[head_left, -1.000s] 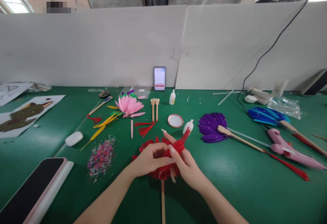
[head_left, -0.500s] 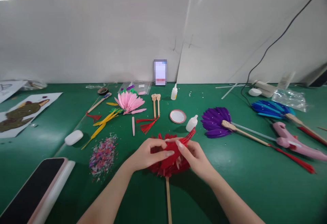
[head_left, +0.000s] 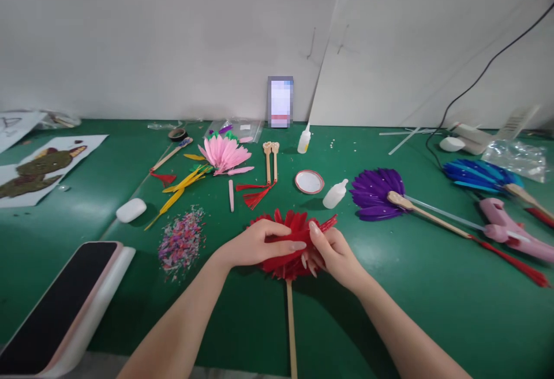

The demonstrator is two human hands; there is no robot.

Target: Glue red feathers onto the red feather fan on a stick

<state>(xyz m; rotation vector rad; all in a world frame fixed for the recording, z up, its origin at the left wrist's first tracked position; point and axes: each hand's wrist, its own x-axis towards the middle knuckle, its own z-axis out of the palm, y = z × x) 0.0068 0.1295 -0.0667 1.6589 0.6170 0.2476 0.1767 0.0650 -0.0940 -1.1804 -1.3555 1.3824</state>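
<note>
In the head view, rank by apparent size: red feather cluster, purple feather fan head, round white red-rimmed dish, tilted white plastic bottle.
Red feather cluster, partly covered
Purple feather fan head
Dish and bottle: too alike to rank

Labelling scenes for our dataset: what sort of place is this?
Probably a craft workshop, though it could be a classroom. The green table holds a purple feather fan, a pink glue gun and a heap of multicoloured bits.
</note>
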